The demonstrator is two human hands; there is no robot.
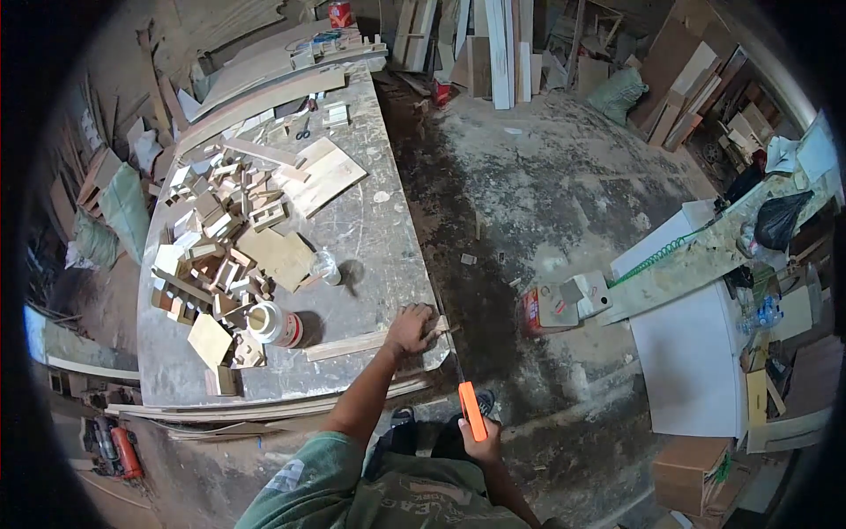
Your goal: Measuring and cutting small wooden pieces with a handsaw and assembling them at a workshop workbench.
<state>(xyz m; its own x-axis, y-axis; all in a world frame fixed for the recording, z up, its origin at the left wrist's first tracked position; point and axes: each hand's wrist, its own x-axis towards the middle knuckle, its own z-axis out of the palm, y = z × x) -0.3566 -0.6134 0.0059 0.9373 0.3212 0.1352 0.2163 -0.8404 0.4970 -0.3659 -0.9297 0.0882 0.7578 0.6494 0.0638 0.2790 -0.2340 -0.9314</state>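
in the head view, the person's left hand (pixel 411 330) is part-open, laid over a narrow wooden strip (pixel 348 347) at the workbench's (pixel 379 264) near corner. the right hand (pixel 484 445) is closed around the handle of an orange-handled saw (pixel 473 410), its thin blade pointing toward the strip's end. a white tub (pixel 275 325) stands near the strip's other end, beside heaped wooden blocks (pixel 216 220).

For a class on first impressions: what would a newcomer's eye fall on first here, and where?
Probably the bright orange handle in the right hand, low near the middle. Next comes the jumbled heap of small wooden pieces on the left of the worktable, then the left hand on a pale wood strip at the table's near right corner.
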